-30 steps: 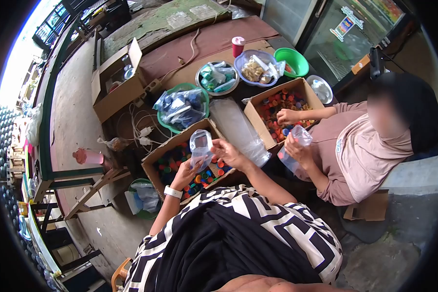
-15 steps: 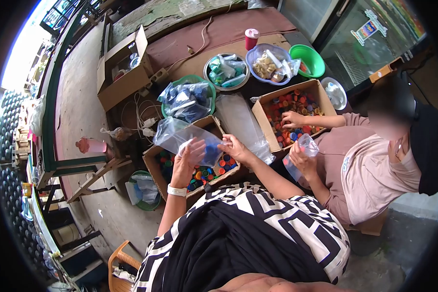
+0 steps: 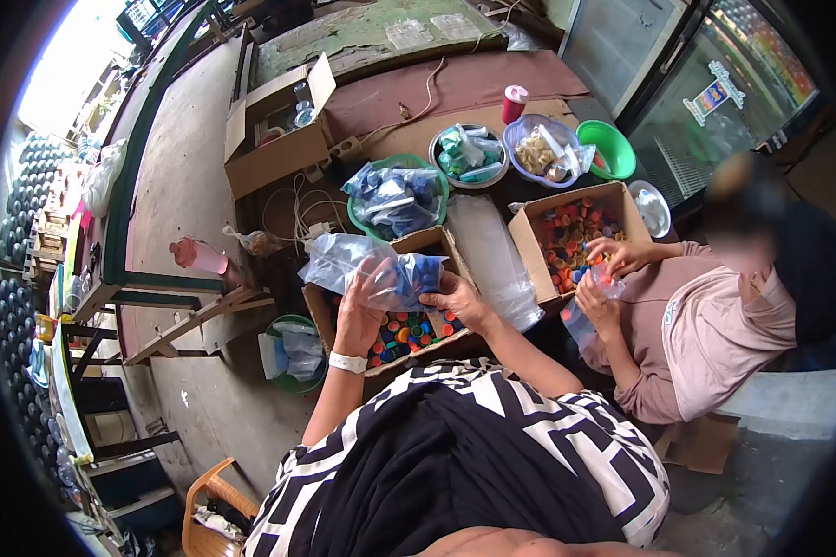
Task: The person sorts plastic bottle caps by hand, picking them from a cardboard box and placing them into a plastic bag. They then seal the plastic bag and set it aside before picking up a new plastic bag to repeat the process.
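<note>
A clear plastic bag (image 3: 339, 265) with blue caps gathered at its right end is stretched between my two hands. My left hand (image 3: 360, 314), wearing a white wristband, grips the bag's middle, its fingers partly seen through the film. At the right end my right hand (image 3: 461, 302) is closed on the bag, close to the blue caps (image 3: 420, 274). Beneath the bag stands a cardboard box (image 3: 462, 263) holding loose bottle caps (image 3: 407, 331) of several colours; the bag and my hands hide part of it.
To the right, a co-worker (image 3: 697, 334) holds a small bag by another cardboard box (image 3: 527, 246) of caps. Flat clear plastic bags (image 3: 488, 251) lie between the boxes. Behind are a green basin (image 3: 444, 200) of filled bags, a purple basin (image 3: 514, 130) and an open carton (image 3: 283, 153).
The bag has turned more level, and its blue caps now lie bunched near my right hand. The co-worker's hand has left the box and come to their bag. The camera view has shifted slightly.
</note>
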The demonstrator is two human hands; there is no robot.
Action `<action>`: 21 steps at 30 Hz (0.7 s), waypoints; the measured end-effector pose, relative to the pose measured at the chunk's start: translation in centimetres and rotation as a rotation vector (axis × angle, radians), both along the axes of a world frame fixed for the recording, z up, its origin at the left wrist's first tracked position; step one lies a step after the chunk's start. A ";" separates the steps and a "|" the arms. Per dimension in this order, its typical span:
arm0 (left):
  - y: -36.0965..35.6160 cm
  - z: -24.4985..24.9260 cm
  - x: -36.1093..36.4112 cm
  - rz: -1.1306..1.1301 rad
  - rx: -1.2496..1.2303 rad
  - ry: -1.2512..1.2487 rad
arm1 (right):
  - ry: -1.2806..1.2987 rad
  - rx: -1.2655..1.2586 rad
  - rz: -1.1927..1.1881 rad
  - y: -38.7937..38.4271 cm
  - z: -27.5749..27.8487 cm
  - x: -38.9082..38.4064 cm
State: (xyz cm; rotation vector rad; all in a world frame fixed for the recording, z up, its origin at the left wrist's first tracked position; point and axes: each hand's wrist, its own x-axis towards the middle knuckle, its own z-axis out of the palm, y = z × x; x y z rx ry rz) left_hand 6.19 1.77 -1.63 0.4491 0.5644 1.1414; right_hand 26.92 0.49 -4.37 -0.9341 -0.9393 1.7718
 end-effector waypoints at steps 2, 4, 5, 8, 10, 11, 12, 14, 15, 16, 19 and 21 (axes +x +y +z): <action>-0.1 -0.3 -0.3 -0.030 0.010 -0.024 | -0.058 0.022 -0.004 -0.5 0.2 0.0; -0.1 -0.2 -0.4 -0.067 0.025 -0.029 | -0.117 0.048 -0.005 -0.8 0.3 0.1; 0.0 -0.2 -0.4 -0.064 0.031 -0.042 | -0.069 0.003 -0.035 -1.0 0.3 0.1; -0.2 -0.8 -0.6 -0.113 0.025 -0.096 | 0.078 -0.072 -0.102 -2.1 2.2 0.1; -0.3 -1.7 -0.6 -0.134 0.030 -0.111 | 0.156 -0.102 -0.150 -2.4 1.4 0.3; -0.4 -2.1 -0.7 -0.161 0.041 -0.117 | 0.153 -0.103 -0.147 -2.5 1.0 0.4; -0.6 -1.7 -0.7 -0.177 0.037 -0.100 | 0.104 -0.098 -0.164 -2.5 0.6 0.5; -1.0 -1.5 -0.8 -0.191 0.035 -0.087 | 0.053 -0.110 -0.187 -2.6 -0.2 0.6; -1.0 -1.1 -0.7 -0.209 0.035 -0.074 | 0.053 -0.109 -0.188 -2.8 -0.4 0.6; -1.1 -0.6 -0.4 -0.211 0.039 -0.075 | 0.058 -0.114 -0.203 -2.9 -0.7 0.5; -1.4 -0.2 0.1 -0.194 -0.007 -0.043 | 0.058 -0.130 -0.204 -3.3 -1.5 0.8; -1.2 -1.3 0.1 -0.227 0.060 0.064 | 0.054 -0.142 -0.190 -3.7 -1.8 0.7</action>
